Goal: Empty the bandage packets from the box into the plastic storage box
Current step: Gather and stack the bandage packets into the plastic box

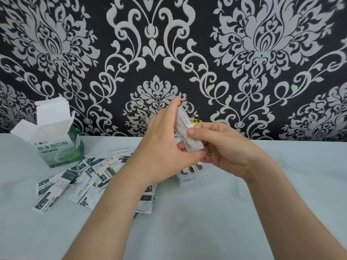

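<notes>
— Well, what are the hands holding?
— One stack of bandage packets (185, 132), raised; the right hand (225, 151) pinches its lower end; the left hand (165, 145) lies along its side, thumb beneath.
— And around them?
— The plastic storage box (194, 175) sits just below, mid-table (244, 222); loose packets (75, 181) lie scattered to its left; the green box (58, 147) stands open near the back left edge.

Soft, even, fairly bright light leaves only faint shadows on the pale table (281, 184). The held packet stack (185, 132) is motion-blurred, and the wallpaper (319, 15) smears near the upper right corner.
</notes>
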{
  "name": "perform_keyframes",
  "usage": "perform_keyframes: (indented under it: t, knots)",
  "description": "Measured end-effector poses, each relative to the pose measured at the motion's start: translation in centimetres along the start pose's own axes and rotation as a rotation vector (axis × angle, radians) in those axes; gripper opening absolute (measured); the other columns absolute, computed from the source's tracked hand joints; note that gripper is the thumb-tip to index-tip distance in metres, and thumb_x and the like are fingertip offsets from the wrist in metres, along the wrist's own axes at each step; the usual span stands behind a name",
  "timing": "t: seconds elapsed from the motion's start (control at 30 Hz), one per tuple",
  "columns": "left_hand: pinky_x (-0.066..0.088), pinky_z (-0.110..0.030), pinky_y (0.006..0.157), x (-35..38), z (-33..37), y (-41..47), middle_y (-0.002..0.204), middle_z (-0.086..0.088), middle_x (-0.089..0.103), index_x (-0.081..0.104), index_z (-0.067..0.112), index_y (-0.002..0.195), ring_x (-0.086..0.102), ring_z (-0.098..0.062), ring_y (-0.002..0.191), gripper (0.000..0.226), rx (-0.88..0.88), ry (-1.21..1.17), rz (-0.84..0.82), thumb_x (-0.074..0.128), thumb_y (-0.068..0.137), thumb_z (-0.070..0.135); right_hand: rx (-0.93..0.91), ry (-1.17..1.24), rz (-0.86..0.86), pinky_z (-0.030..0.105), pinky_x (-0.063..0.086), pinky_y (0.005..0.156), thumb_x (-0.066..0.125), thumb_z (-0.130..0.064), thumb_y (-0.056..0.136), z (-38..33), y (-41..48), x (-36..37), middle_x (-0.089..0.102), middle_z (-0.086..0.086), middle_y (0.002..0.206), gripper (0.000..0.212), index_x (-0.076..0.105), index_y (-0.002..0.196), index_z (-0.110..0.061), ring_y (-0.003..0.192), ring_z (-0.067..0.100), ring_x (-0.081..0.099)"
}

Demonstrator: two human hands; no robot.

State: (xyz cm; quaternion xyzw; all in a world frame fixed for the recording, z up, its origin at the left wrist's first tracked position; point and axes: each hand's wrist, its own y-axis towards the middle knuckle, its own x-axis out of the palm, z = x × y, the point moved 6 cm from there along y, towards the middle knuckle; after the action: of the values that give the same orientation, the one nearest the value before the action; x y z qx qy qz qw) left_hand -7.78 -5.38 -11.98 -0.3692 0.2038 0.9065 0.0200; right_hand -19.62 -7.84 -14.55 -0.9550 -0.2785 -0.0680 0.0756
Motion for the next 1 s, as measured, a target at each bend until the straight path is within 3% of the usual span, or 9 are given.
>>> perform_keyframes:
  t: [0.23,0.33,0.43,0.5,0.57,0.63,0.73,0.87,1.0]
  knots:
    - [0.029,-0.001,0.090,0.9,0.4,0.6,0.128,0.024,0.030,0.023,0.033,0.146,0.031,0.010,0.119,0.101,0.037,-0.010,0.048,0.082,0.064,0.041,-0.018,0.062,-0.102,0.022,0.052,0.068,0.073,-0.025,0.077,-0.3,-0.7,-1.0,0.072,0.013,0.091,0.024,0.059,0.088,-0.008,0.074,0.014,0.067]
    - [0.050,-0.018,0.086,1.7,0.2,0.9,0.121,0.020,0.038,0.028,0.039,0.134,0.045,0.005,0.110,0.092,0.016,-0.098,0.018,0.084,0.062,0.033,-0.027,0.061,-0.081,0.020,0.054,0.063,0.068,-0.016,0.078,-0.5,-0.9,-1.0,0.070,0.008,0.079,0.014,0.058,0.079,-0.007,0.072,0.011,0.070]
    - [0.048,-0.024,0.094,2.2,-0.1,1.2,0.131,0.017,0.036,0.020,0.043,0.139,0.044,0.002,0.118,0.101,-0.013,-0.120,-0.035,0.086,0.063,0.031,-0.035,-0.015,-0.002,0.022,0.052,0.066,0.072,-0.017,0.076,-0.6,-0.9,-1.8,0.072,0.010,0.080,0.015,0.060,0.077,-0.008,0.076,0.019,0.067]
    - [0.035,-0.019,0.103,1.9,-0.7,1.4,0.141,0.019,0.031,0.011,0.046,0.145,0.035,0.004,0.130,0.108,-0.055,-0.099,-0.060,0.085,0.067,0.035,-0.046,-0.190,0.166,0.024,0.046,0.066,0.077,-0.019,0.078,-0.8,-0.8,-3.5,0.072,0.017,0.084,0.017,0.063,0.075,-0.008,0.076,0.025,0.059]
    - [0.035,-0.023,0.106,1.3,-1.2,1.7,0.140,0.019,0.038,0.029,0.041,0.143,0.038,0.005,0.126,0.080,-0.057,0.021,-0.035,0.076,0.079,0.026,-0.028,-0.525,0.373,0.028,0.043,0.064,0.080,-0.021,0.077,-0.8,-0.8,-5.5,0.071,0.014,0.075,0.024,0.065,0.069,-0.005,0.069,0.023,0.055]
    - [0.045,-0.028,0.097,1.2,-1.6,2.3,0.125,0.016,0.055,0.061,0.036,0.118,0.054,-0.001,0.105,0.037,-0.032,0.245,-0.091,0.057,0.089,0.013,0.074,-0.925,0.501,0.025,0.044,0.059,0.079,-0.024,0.077,-0.5,-0.2,-6.6,0.067,0.009,0.071,0.028,0.062,0.069,-0.003,0.061,0.019,0.055]
    - [0.049,-0.026,0.077,3.1,-2.4,2.6,0.106,0.011,0.068,0.075,0.034,0.090,0.057,-0.008,0.076,0.039,-0.071,0.427,-0.325,0.045,0.086,0.009,0.231,-1.338,0.538,0.025,0.043,0.061,0.073,-0.025,0.077,0.7,1.3,-6.4,0.060,0.003,0.074,0.023,0.054,0.075,-0.013,0.072,0.022,0.058]
    - [0.047,-0.033,0.098,5.5,-3.0,2.6,0.120,0.013,0.067,0.075,0.034,0.100,0.054,-0.010,0.116,0.045,-0.046,0.488,-0.517,0.045,0.081,0.007,0.316,-1.506,0.513,0.027,0.039,0.065,0.068,-0.022,0.080,2.1,2.8,-6.1,0.047,-0.001,0.076,0.024,0.048,0.093,-0.016,0.082,0.021,0.049]
    - [0.048,-0.032,0.098,5.9,-3.3,2.9,0.122,0.014,0.066,0.074,0.036,0.106,0.055,-0.013,0.117,0.051,-0.033,0.529,-0.587,0.046,0.076,0.005,0.433,-1.469,0.434,0.033,0.053,0.074,0.074,-0.025,0.075,2.9,3.2,-6.1,0.050,0.000,0.079,0.035,0.044,0.088,-0.016,0.086,0.024,0.052]
